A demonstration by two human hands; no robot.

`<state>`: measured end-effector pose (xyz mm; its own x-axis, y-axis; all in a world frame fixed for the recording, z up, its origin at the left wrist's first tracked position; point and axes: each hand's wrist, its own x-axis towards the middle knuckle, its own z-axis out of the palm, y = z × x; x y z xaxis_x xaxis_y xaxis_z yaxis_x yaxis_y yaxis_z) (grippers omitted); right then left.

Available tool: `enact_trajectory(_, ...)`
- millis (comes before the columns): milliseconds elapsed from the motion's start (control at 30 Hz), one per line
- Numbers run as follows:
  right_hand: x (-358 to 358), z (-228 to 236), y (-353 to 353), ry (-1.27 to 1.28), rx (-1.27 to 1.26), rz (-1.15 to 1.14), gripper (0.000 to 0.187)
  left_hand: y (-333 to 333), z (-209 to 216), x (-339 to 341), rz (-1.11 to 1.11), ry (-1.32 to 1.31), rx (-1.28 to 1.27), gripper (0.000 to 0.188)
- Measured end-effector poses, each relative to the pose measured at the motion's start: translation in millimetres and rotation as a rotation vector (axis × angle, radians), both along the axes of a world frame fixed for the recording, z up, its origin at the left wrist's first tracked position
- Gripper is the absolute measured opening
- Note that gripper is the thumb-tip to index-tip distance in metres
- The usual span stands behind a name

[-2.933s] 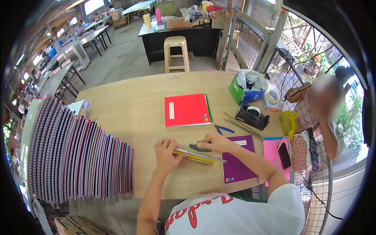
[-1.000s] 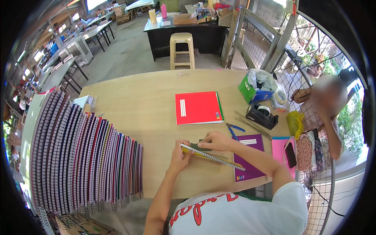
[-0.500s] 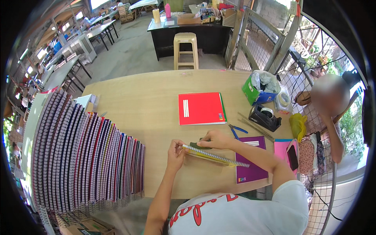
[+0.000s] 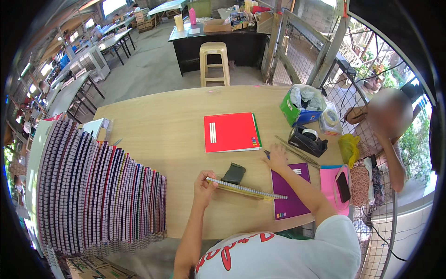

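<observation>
My left hand [image 4: 203, 186] grips the end of a spiral notebook [image 4: 241, 188], which stands on edge with its coil upward and a yellowish cover showing. Just behind it on the table lies a small dark green block-like piece [image 4: 233, 173]; its kind is unclear. Reaching farther out, my right hand [image 4: 278, 157] has its fingers over blue-handled pliers [image 4: 266, 154], which it mostly hides. Under my right forearm lies a purple notebook [image 4: 289, 204]. A red notebook [image 4: 232, 132] rests farther back on the table.
Tall rows of spiral notebooks [image 4: 102, 195] line the left side. A tape dispenser [image 4: 307, 140], loose metal coils [image 4: 297, 151], a green-and-blue box [image 4: 302, 104] and a yellow plastic bag [image 4: 348, 148] stand right. A phone [image 4: 343, 187] lies on something pink. Another person sits beyond the mesh.
My right hand has let go of the dark green piece, leaving it on the table, and has moved right and away onto the pliers. My left hand still holds the notebook. The view has shifted slightly.
</observation>
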<state>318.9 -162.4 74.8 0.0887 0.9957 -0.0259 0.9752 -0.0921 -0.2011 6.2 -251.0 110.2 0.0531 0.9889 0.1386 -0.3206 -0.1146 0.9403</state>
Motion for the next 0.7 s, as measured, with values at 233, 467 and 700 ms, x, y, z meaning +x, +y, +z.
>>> enact_trajectory(233,37.9,-40.1,-17.7,0.065,0.486,0.073,0.047,5.5,-2.4,5.7,0.018,-0.124,-0.062,0.024)
enact_trajectory(467,-65.2,187.0,-39.3,0.328,0.427,0.897,0.038,5.4,14.5,9.8,-0.012,-0.173,-0.14,0.022)
enact_trajectory(700,-129.4,220.3,-25.4,-0.314,0.637,1.362,0.028,5.6,11.5,10.4,0.026,-0.188,-0.094,0.038)
